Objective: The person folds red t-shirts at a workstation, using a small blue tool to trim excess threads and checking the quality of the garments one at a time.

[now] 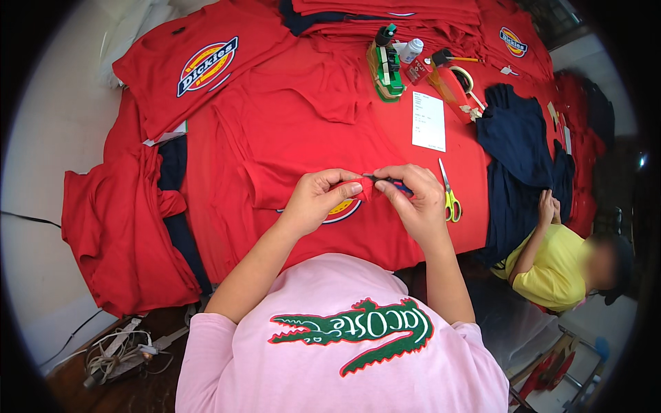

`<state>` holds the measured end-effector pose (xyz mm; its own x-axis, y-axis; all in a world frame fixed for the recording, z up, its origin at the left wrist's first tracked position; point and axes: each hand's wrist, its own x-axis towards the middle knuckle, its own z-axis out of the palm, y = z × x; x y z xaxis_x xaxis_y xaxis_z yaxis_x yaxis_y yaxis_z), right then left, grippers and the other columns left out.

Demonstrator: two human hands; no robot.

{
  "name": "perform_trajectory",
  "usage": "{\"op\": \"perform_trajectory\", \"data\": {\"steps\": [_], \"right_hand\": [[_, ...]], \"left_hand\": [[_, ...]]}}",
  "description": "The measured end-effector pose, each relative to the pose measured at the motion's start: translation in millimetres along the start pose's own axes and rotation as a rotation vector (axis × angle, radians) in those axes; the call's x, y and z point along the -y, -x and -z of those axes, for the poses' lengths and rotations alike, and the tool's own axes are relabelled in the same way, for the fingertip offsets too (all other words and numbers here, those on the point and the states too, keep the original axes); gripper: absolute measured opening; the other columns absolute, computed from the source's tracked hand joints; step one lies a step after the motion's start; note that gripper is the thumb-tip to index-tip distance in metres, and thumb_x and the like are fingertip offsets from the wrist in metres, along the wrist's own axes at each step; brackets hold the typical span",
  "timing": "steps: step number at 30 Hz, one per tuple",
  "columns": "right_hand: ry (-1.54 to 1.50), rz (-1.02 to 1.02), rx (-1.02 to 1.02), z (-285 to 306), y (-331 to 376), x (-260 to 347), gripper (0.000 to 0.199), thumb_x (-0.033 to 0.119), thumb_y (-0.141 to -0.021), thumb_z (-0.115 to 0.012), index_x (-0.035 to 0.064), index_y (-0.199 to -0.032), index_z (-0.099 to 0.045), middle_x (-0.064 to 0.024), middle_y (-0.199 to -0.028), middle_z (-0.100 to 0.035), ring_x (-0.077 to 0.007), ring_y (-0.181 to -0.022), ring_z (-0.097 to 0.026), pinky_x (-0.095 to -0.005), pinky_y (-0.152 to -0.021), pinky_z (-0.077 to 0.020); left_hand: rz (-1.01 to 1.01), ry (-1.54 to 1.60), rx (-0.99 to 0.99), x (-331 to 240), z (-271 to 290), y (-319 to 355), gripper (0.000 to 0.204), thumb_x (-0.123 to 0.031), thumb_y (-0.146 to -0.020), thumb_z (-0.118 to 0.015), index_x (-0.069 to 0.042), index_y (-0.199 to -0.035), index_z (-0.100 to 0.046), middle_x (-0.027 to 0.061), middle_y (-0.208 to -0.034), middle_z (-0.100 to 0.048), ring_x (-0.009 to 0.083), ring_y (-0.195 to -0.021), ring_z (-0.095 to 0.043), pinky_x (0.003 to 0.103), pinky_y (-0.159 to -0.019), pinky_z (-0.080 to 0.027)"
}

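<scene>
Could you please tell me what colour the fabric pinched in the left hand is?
The fabric is red, seen best in the head view.

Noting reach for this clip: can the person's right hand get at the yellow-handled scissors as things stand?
Probably yes: the scissors lie just beside the right hand, with nothing visible between them. It seems to hold a small dark-and-blue item, though, which may need putting down first.

Pale wall [41,261] at 9 o'clock, dark cable [31,218] against it, dark brown floor [155,387] towards 7–8 o'clock, tangled white cords [118,352] at 8, framed stand [575,339] at 4, small bright light [642,160] near 3.
</scene>
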<state>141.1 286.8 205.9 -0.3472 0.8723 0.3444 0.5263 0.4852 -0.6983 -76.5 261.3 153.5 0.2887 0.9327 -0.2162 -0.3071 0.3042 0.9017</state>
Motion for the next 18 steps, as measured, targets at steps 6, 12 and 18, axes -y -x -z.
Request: {"op": "perform_trajectory", "data": {"steps": [6,12,18], "right_hand": [[-0.138,-0.109,-0.060,-4,10,7,0.017,0.010,-0.086,-0.080,0.0072,-0.102,-0.075,-0.0067,-0.090,-0.075,-0.0223,-0.082,-0.072,-0.0346,-0.075,-0.0502],[-0.178,-0.152,-0.003,-10,10,10,0.018,0.009,-0.087,-0.079,0.0058,-0.104,-0.074,-0.0078,-0.092,-0.076,-0.0239,-0.083,-0.073,-0.0358,-0.076,-0.0523],[-0.146,-0.221,-0.092,-13,12,1,0.016,0.009,-0.092,-0.076,0.0030,-0.107,-0.073,-0.0087,-0.096,-0.075,-0.0192,-0.084,-0.072,-0.0314,-0.074,-0.0519]], "left_hand": [[-0.006,0.000,-0.002,0,1,-1,0.019,-0.012,-0.101,-0.071,0.001,-0.115,-0.075,0.0024,-0.103,-0.076,0.0067,-0.094,-0.069,0.023,-0.085,-0.056],[-0.036,-0.034,-0.002,-1,2,-1,0.020,-0.012,-0.101,-0.070,0.001,-0.116,-0.074,0.0038,-0.103,-0.076,0.0074,-0.094,-0.069,0.024,-0.084,-0.056],[-0.035,-0.076,-0.045,7,7,-3,0.020,-0.014,-0.104,-0.068,0.000,-0.116,-0.073,0.0009,-0.100,-0.074,0.0062,-0.095,-0.067,0.024,-0.086,-0.054]]}}
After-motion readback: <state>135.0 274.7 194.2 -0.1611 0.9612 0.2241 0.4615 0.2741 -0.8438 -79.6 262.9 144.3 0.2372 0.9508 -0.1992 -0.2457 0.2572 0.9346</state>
